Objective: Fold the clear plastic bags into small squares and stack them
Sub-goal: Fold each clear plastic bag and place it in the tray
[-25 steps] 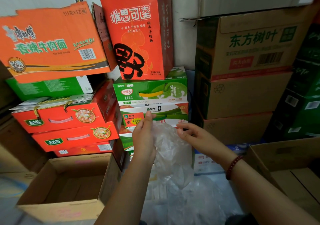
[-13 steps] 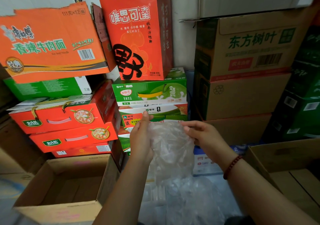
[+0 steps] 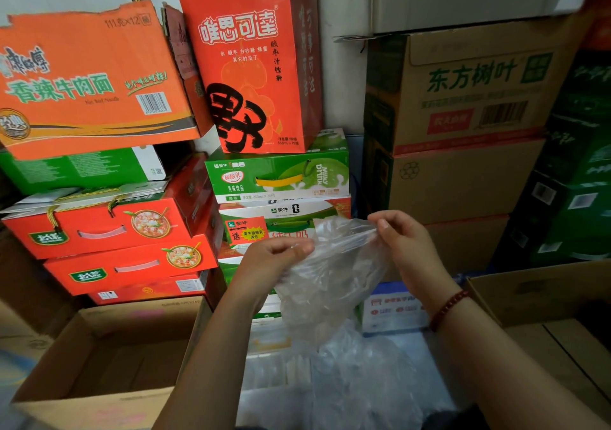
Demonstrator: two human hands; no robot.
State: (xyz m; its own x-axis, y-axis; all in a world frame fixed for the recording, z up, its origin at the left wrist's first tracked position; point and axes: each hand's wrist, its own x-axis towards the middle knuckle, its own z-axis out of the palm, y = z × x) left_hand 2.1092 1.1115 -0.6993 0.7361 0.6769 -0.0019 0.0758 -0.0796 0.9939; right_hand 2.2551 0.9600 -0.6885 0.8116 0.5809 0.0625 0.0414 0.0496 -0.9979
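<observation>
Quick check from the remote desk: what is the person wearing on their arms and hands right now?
Both forearms are bare, with no sleeves in view and no gloves. The right hand has a bracelet of dark red beads around its wrist. The left hand shows no ring, watch or band. Fingernails look short and unpainted.

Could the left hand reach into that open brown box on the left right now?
Probably, but not yet: the left hand is busy pinching the bag. The box sits open just beside that arm, and nothing blocks the way.
</observation>
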